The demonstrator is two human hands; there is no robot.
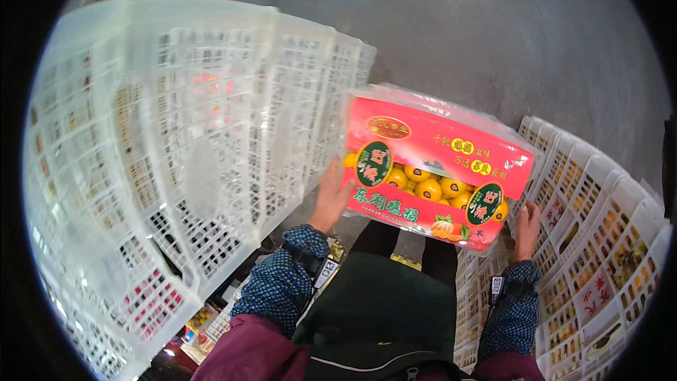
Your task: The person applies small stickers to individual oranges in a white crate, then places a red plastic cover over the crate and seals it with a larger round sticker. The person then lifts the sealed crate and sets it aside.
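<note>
A red fruit box (427, 142) is held out in front of my body between both hands, tilted so its printed broad face is toward me. Small round orange citrus fruits (428, 189) show through the cut-out in that face, and clear plastic edges the box. My left hand (331, 196) grips the box's left end, its thumb by the near corner. At the right end, my right hand (527, 231) grips the near corner with its fingers curled. The box hides part of both hands' fingers.
Tall white plastic crates (211, 127) with slatted walls rise close on the left, red items showing through the slats. On the right stand more white crates (599, 233) containing orange fruit. Grey floor (451, 28) lies beyond the box. Small packages (204, 317) sit low at the left.
</note>
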